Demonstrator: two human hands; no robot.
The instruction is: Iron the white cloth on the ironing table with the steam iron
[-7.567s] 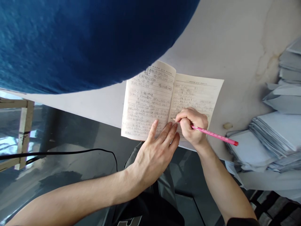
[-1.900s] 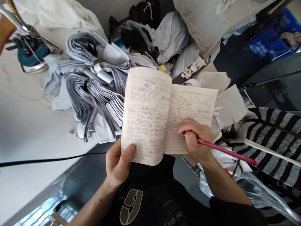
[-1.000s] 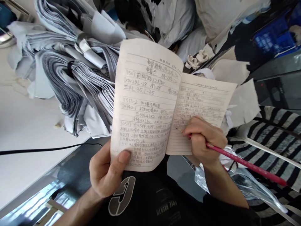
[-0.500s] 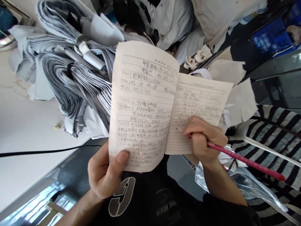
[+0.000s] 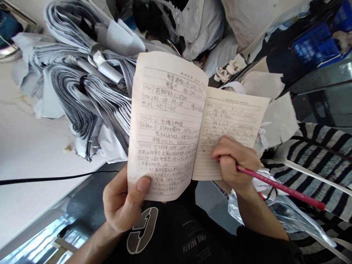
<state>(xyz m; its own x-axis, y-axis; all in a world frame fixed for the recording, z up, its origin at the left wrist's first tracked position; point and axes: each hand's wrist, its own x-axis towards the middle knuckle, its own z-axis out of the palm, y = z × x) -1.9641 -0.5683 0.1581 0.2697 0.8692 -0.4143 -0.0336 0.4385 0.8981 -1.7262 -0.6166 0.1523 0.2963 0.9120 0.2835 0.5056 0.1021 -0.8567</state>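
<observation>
Two bare hands work close against a black shirt [image 5: 170, 234] printed with a pale emblem. The left hand [image 5: 121, 200] grips a small open notebook [image 5: 165, 124] from below, its thumb [image 5: 143, 183] pressed on the lower left page, with the fingers hidden behind the paper. The notebook is held up in the air, in front of the chest, its soft cream pages bowing away from the spine. The right hand [image 5: 236, 163] is clenched around a slim red pencil [image 5: 277, 187], its dark tip just over the ruled lines of the right page; whether the tip touches the paper is hard to tell. Dense handwritten rows of numbers and characters fill the pages, partly covered by the right hand and blurred in places.

Beyond the notebook, on a pale, marbled worktop [image 5: 35, 154], lie bound bundles of grey-white fabric [image 5: 82, 95], and a thin black cable [image 5: 55, 179] runs along its edge. Further off are white sacks [image 5: 200, 29], torn beige paper [image 5: 261, 84], a crumpled clear plastic bag [image 5: 291, 216], black-and-white striped cloth [image 5: 324, 154] and, cut off at the corner, a blue crate [image 5: 310, 40].
</observation>
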